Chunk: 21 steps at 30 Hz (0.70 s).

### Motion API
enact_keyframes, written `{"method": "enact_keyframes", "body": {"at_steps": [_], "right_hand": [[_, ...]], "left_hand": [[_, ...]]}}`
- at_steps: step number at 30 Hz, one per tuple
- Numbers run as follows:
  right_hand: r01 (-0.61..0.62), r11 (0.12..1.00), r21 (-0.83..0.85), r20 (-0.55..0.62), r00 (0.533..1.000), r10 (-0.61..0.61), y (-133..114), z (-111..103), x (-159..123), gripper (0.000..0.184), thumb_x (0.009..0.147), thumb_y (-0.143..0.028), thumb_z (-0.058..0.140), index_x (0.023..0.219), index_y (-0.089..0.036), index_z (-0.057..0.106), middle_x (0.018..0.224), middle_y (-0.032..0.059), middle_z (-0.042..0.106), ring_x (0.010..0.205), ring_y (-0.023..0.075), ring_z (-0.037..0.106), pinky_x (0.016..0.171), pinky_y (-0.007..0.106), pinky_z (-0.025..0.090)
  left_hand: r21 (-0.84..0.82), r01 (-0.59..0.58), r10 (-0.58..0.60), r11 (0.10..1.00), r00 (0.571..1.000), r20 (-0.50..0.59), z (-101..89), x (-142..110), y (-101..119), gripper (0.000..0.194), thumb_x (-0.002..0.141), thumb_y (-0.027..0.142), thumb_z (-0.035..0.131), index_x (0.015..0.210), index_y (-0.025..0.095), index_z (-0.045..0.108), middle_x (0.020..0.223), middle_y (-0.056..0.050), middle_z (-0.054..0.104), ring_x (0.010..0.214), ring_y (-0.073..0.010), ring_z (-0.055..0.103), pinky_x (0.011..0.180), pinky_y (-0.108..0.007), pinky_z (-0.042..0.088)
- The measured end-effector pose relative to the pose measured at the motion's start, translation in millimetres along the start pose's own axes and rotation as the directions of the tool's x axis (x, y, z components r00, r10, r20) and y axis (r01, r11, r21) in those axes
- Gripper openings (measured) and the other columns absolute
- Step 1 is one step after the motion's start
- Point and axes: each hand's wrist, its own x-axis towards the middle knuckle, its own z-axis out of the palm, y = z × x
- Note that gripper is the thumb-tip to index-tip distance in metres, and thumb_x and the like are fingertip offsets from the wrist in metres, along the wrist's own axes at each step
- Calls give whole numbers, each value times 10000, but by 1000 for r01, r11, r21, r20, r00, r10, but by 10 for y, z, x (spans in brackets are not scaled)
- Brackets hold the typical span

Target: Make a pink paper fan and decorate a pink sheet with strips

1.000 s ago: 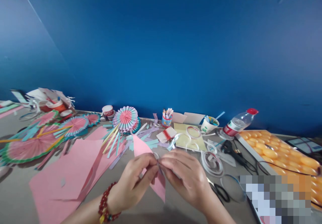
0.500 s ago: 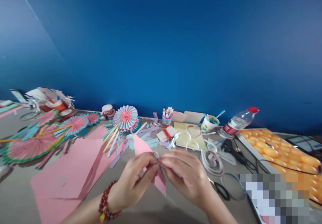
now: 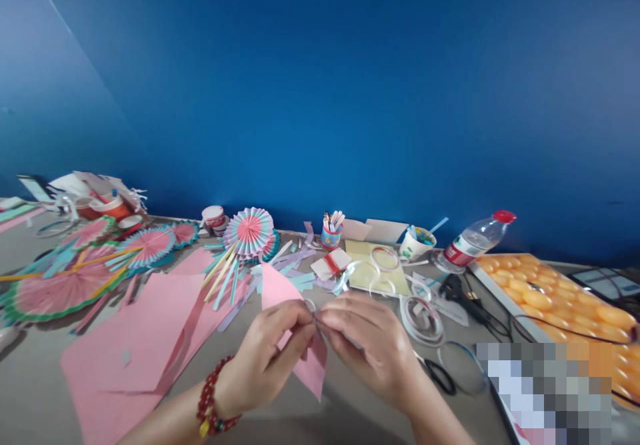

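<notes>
My left hand [image 3: 273,345], with a red bead bracelet at the wrist, pinches a piece of pink paper [image 3: 277,286] above the table. The paper's upper corner shows beyond the fingers, and its lower corner hangs below them. My right hand [image 3: 373,348] is closed, thumb against fingertips, and meets the left fingertips at the paper's middle. A small whitish loop [image 3: 311,305] shows between the fingertips. What exactly the right fingers grip is hidden.
Large pink sheets [image 3: 150,338] lie at left, with pleated paper fans [image 3: 249,231] behind. Scissors [image 3: 440,375], a white tape coil [image 3: 421,321] and a glue gun [image 3: 455,291] are right. A bottle [image 3: 473,245] stands near orange bubbled packing [image 3: 555,305].
The pink paper has turned slightly, showing more of its face, and its lower corner has shifted a little down and left. Both hands keep their pinch at the same spot.
</notes>
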Motion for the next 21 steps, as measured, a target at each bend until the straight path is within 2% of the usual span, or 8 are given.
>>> {"method": "enact_keyframes", "body": {"at_steps": [21], "right_hand": [[-14,1000,22,16,1000,13,39,1,-5,163,897,-91,541,992,-198,618,905,60,715,811,168,641,786,312,496]], "left_hand": [[50,-45,46,998,999,-6,6,-3,-19,190,967,143,446,785,187,478,718,6,543,667,-111,518,654,-212,388]]}}
